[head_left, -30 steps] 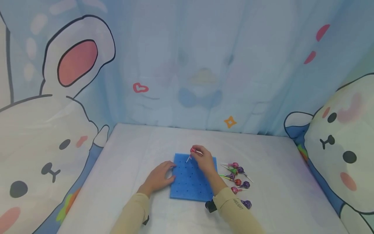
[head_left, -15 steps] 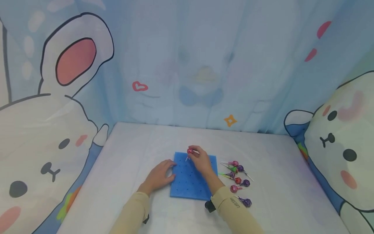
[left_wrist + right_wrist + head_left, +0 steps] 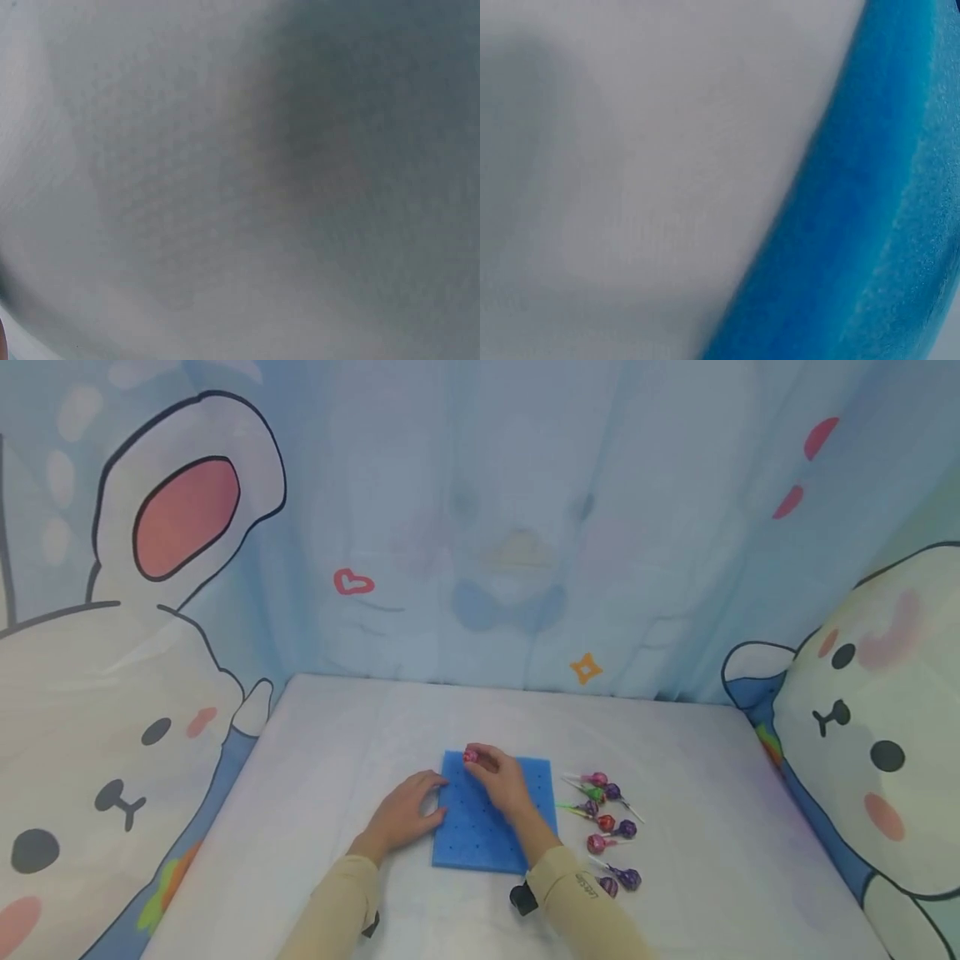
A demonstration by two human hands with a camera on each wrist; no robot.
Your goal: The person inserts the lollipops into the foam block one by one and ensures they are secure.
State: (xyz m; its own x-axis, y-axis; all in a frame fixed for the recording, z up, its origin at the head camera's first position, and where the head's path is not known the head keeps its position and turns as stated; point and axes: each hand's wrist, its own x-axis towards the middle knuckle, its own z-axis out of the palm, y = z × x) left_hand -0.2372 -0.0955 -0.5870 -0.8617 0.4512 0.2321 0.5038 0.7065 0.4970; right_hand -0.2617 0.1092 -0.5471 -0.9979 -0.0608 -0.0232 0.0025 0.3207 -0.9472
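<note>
A blue foam board (image 3: 480, 847) dotted with small holes lies flat on the table. Near its far left corner my right hand (image 3: 501, 781) pinches a pink-red lollipop (image 3: 470, 756) by the candy end; its stick is hidden, so I cannot tell whether it is in a hole. My left hand (image 3: 405, 814) rests at the board's left edge, fingers and thumb extended and touching it. The right wrist view has the foam board's side (image 3: 840, 195) close up, with no hand in it. Only blurred white cloth fills the left wrist view.
Several wrapped lollipops lie loose right of the board, among them a green one (image 3: 596, 794), a red one (image 3: 605, 822) and a purple one (image 3: 628, 879). White cloth (image 3: 712, 827) covers the table. A printed curtain (image 3: 517, 510) hangs behind it.
My right hand has moved left and lower with the lollipop, toward the board's far left corner. The stick, visible before, is now hidden. My left hand stays at the edge.
</note>
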